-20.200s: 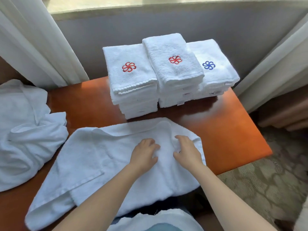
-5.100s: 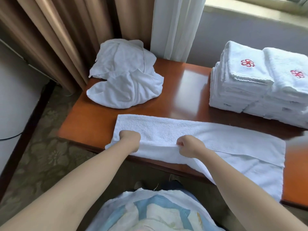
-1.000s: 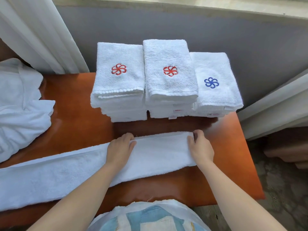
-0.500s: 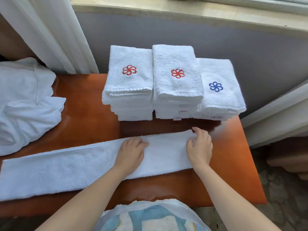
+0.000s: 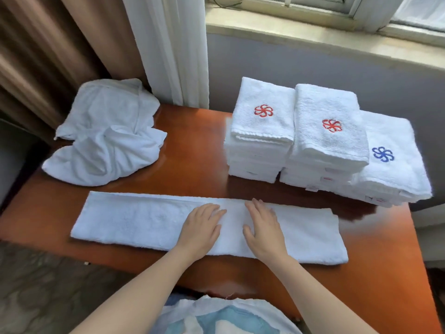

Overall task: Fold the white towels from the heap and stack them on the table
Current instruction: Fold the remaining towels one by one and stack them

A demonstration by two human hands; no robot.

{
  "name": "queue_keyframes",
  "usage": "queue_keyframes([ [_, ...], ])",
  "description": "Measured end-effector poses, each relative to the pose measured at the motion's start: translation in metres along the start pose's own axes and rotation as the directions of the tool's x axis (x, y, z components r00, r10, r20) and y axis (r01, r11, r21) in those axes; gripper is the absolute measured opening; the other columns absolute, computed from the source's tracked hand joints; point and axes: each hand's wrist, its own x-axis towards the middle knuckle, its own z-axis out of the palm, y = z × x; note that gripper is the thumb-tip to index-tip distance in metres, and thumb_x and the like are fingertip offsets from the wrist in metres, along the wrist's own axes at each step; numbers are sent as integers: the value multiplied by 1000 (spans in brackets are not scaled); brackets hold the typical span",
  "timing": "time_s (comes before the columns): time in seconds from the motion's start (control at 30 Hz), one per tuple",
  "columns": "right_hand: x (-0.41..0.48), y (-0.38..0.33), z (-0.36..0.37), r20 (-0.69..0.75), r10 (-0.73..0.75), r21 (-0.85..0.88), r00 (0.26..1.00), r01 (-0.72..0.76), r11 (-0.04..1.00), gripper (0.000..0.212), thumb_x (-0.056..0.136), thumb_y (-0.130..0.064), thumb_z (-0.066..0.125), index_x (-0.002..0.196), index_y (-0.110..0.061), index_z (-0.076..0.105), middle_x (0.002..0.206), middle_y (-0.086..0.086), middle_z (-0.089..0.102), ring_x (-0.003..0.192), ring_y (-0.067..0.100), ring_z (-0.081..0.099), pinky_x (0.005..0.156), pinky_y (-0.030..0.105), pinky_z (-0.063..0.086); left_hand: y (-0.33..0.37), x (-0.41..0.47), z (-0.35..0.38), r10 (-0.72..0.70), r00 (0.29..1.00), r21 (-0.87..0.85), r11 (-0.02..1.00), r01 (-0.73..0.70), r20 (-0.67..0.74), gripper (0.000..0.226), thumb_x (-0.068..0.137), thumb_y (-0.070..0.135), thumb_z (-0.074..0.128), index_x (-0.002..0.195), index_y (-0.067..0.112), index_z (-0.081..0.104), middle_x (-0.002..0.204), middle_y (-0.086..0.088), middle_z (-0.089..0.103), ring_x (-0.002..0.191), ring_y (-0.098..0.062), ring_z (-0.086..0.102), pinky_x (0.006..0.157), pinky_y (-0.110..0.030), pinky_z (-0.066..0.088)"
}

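Note:
A white towel (image 5: pixel 134 219) folded into a long narrow strip lies across the front of the wooden table (image 5: pixel 192 155). My left hand (image 5: pixel 201 229) and my right hand (image 5: pixel 263 229) press flat on its middle, side by side, fingers straight. A heap of unfolded white towels (image 5: pixel 106 133) sits at the table's back left. Three stacks of folded towels stand at the back right: the left stack (image 5: pixel 261 131) and middle stack (image 5: pixel 330 136) have red flower emblems on top, the right stack (image 5: pixel 390 160) a blue one.
Brown and white curtains (image 5: pixel 144 44) hang behind the heap. A grey wall and window sill (image 5: pixel 313 30) run behind the stacks. Patterned carpet (image 5: pixel 43 290) lies beyond the table's front left edge. My light patterned clothing shows at the bottom.
Both hands have slid left along the strip, from its right end to its middle. The view has swung left, bringing the heap and the strip's left end into sight.

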Motion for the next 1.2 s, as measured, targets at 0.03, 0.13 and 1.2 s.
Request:
queue_keyframes([
  [0.03,3,-8,5,19,-22,-11,1000,22,1000,60,97,-23,48,154,-20,28,164,3,21,152,20,12,124,38,3,-9,-5,-3,-25,1000,3,1000,25,1,46,104,32,38,150,28,38,155,2,38,143,-17,31,119,-32,19],
  [0.13,12,-33,20,56,-75,-41,996,77,996,61,98,-27,46,156,-21,25,165,1,15,153,18,7,123,36,0,-40,-20,-11,-76,997,35,997,76,15,49,105,36,34,154,30,30,160,4,29,148,-15,23,121,-31,13],
  [1.2,66,-250,167,406,127,-222,905,-37,974,100,87,-64,47,152,-37,-24,153,-10,-42,137,19,-46,110,54,-30,-302,-86,-63,-348,873,152,937,315,341,85,91,76,29,152,41,-20,158,5,-35,146,-42,-25,120,-51,-7],
])
